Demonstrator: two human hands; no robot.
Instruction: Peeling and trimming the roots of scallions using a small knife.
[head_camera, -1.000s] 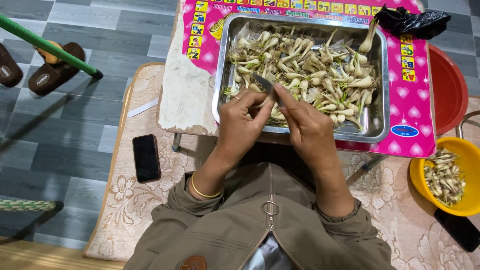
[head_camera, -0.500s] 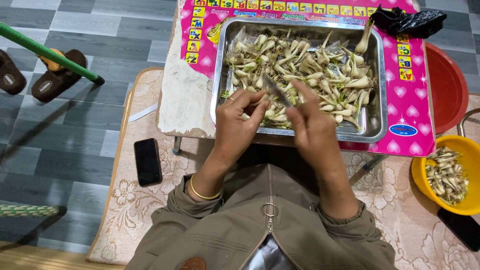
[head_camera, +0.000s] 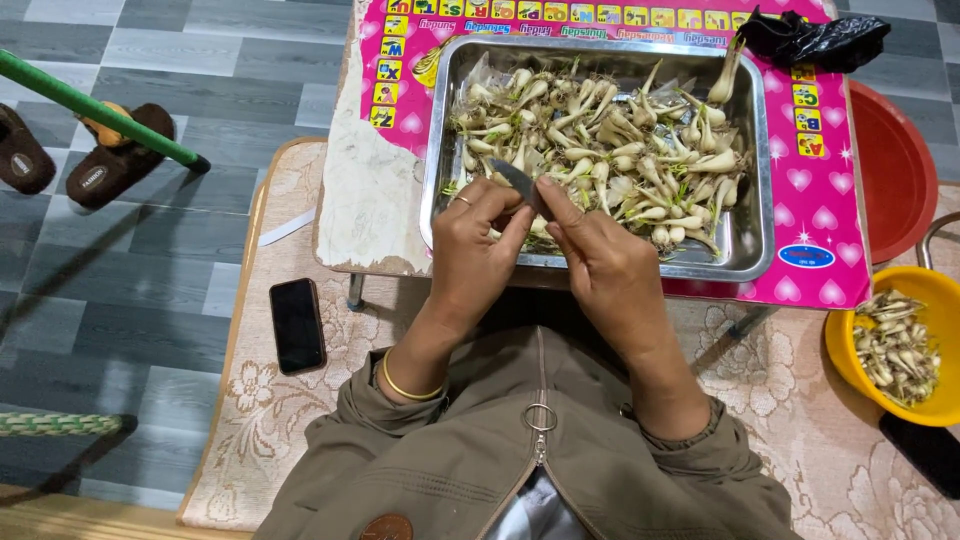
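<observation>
**Knife at work over the steel tray**

I see the knife (head_camera: 515, 180) pinched between my left hand (head_camera: 478, 240) and right hand (head_camera: 590, 250), both clasped around it and a small bulb at the near edge of the tray (head_camera: 752, 240). Best kept low over the tray, blade angled away from fingers. A yellow bowl (head_camera: 845, 350) sits right of the tray, a phone (head_camera: 297, 325) to its left.

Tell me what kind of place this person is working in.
Most likely a home floor used for kitchen prep: a low pink table on a patterned mat over grey tiles, a metal tray of small white bulbs, and slippers lying nearby.
</observation>
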